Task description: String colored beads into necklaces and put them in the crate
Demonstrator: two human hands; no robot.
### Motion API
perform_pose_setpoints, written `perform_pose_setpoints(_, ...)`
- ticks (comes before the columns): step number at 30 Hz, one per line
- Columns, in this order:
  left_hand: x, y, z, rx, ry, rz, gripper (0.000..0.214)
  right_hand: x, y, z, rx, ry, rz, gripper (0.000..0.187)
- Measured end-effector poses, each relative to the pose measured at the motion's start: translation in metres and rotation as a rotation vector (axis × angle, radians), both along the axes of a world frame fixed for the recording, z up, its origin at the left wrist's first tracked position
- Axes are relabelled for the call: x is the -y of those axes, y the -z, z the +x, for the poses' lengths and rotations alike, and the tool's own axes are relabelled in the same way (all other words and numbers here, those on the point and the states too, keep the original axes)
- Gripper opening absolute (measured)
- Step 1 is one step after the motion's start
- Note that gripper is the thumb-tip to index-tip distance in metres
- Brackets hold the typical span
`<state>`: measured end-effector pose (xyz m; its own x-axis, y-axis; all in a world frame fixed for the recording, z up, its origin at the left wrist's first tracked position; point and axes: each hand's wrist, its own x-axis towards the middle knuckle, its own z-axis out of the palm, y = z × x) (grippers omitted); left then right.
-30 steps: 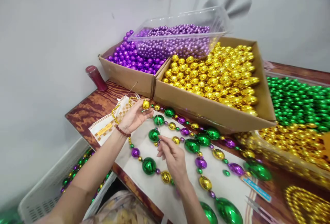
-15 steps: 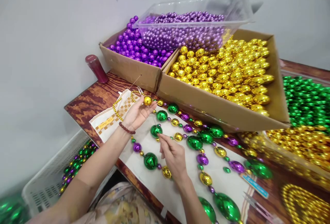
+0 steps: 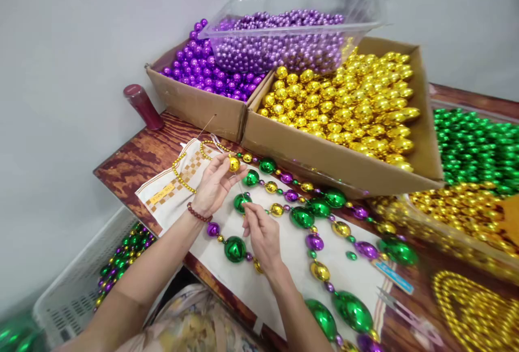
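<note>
My left hand (image 3: pixel 213 184) pinches a small gold bead (image 3: pixel 234 164) between thumb and fingertips, with a thin needle (image 3: pixel 206 127) sticking up and left from it. A fine thread runs down from the bead to my right hand (image 3: pixel 259 233), which pinches it just below a green bead (image 3: pixel 242 201). Strands of green, gold and purple beads (image 3: pixel 302 217) lie on the white sheet (image 3: pixel 284 265) around both hands. A thin gold bead strand (image 3: pixel 182 176) curls left of my left hand.
Behind stand a cardboard box of purple balls (image 3: pixel 194 106), a box of gold balls (image 3: pixel 344 165) and a clear tub of small purple beads (image 3: pixel 292 44) resting on them. Green beads (image 3: pixel 474 146) and gold strands (image 3: pixel 466 211) fill the right. A maroon cylinder (image 3: pixel 141 106) stands left; a white basket (image 3: pixel 73 292) sits below the table.
My right hand has shifted slightly left and up along the thread. The left hand keeps hold of the gold bead, lowered a little. The camera has tilted.
</note>
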<state>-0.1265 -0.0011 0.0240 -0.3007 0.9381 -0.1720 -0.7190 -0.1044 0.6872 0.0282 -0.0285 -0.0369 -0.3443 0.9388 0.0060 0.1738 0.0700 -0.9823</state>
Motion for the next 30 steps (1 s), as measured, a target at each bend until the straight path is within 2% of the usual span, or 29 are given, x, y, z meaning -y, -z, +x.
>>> perform_pose_setpoints(4,0.009,0.002,0.006,-0.038,-0.006,-0.018,0.030,0.003,0.004,0.000,-0.045,0.003,-0.023,0.029)
perform_pose_setpoints(10,0.005,0.007,0.011,-0.113,0.003,-0.032,0.030,0.006,0.009,0.005,-0.046,0.021,-0.031,0.031)
perform_pose_setpoints(16,0.010,0.004,0.015,-0.155,-0.026,0.012,0.001,0.006,0.003,0.006,-0.043,0.000,-0.012,0.026)
perform_pose_setpoints(20,0.008,0.008,0.009,-0.179,0.028,-0.020,0.015,0.003,-0.003,0.009,0.002,0.025,-0.011,0.023)
perform_pose_setpoints(24,0.006,0.008,0.012,-0.198,0.039,-0.027,0.015,0.003,-0.006,0.015,-0.041,0.033,-0.016,0.023)
perform_pose_setpoints(28,0.010,0.001,0.026,-0.162,0.017,-0.002,0.005,0.005,-0.001,0.022,-0.142,0.024,-0.030,0.027)
perform_pose_setpoints(30,0.010,-0.003,0.031,-0.141,0.029,-0.011,0.017,0.004,0.006,0.023,-0.171,0.040,-0.060,0.028)
